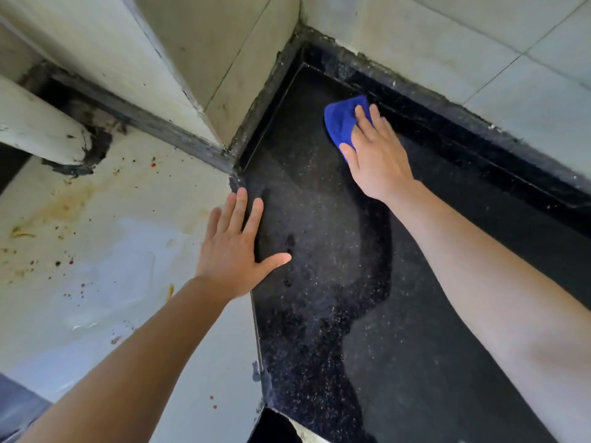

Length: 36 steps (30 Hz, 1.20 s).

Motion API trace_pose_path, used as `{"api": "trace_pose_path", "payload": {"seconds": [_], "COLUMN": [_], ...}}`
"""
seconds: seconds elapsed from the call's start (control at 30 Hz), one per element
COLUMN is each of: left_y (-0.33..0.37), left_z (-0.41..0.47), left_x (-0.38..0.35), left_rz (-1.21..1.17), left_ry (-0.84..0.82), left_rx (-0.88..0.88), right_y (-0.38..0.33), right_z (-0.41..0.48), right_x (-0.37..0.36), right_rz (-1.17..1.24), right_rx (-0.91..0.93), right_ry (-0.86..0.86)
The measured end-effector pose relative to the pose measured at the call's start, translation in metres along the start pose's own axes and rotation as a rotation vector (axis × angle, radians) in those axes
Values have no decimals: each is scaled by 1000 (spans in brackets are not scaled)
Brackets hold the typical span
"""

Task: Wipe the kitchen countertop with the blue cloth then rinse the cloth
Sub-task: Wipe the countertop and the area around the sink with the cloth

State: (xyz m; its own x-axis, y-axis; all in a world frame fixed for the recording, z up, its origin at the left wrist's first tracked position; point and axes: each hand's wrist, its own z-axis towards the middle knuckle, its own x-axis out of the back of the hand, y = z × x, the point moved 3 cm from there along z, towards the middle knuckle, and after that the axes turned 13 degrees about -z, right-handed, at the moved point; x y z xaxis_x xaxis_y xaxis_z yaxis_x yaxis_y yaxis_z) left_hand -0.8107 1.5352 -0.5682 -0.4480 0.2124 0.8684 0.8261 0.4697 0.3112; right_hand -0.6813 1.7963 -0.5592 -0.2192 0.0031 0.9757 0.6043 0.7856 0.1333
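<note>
The blue cloth (pixel 339 119) lies folded on the black speckled countertop (pixel 399 362), close to its raised back edge near the far corner. My right hand (pixel 374 148) presses flat on the cloth with straight fingers and covers its near part. My left hand (pixel 236 247) rests flat with spread fingers on the counter's left edge, half over the pale wall beside it. A dusty grey patch spreads across the counter's middle, with darker wet-looking streaks around it.
A stained pale tiled wall (pixel 96 251) runs along the counter's left side, with a white pipe (pixel 35 123) entering it. Tiled walls (pixel 479 59) close the back and the corner. A dark gap (pixel 271 426) shows at the counter's near edge.
</note>
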Motion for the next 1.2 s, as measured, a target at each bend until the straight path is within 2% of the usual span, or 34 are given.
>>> {"api": "trace_pose_path", "payload": {"seconds": [0.17, 0.3, 0.47, 0.53, 0.63, 0.73, 0.93, 0.97, 1.03, 1.2], "left_y": [-3, -4, -6, -6, -4, -1, -1, -1, -2, -3], "left_z": [0, 0, 1, 1, 1, 2, 2, 3, 3, 4], "left_x": [0, -1, -1, -1, 0, 1, 0, -1, -3, -1], "left_rz": [-12, -29, -32, -48, -75, -68, -60, -56, -43, -55], "left_ry": [-14, -13, -13, -5, 3, 5, -12, -15, -22, -21], "left_rx": [7, 6, 24, 28, 31, 32, 34, 37, 39, 49], "right_y": [-38, -61, -35, -5, 60, 107, 60, 47, 14, -93], "right_z": [76, 97, 86, 55, -30, -104, -78, -66, -35, 35], "right_x": [24, 21, 21, 13, -11, -33, -32, -28, -14, 18], "right_rz": [-1, 7, 67, 99, 143, 158, 159, 157, 156, 174], "right_rx": [30, 17, 105, 76, -70, -282, -667, -666, -541, 1], "right_ry": [16, 43, 28, 14, 21, -48, -23, -15, 11, 43]}}
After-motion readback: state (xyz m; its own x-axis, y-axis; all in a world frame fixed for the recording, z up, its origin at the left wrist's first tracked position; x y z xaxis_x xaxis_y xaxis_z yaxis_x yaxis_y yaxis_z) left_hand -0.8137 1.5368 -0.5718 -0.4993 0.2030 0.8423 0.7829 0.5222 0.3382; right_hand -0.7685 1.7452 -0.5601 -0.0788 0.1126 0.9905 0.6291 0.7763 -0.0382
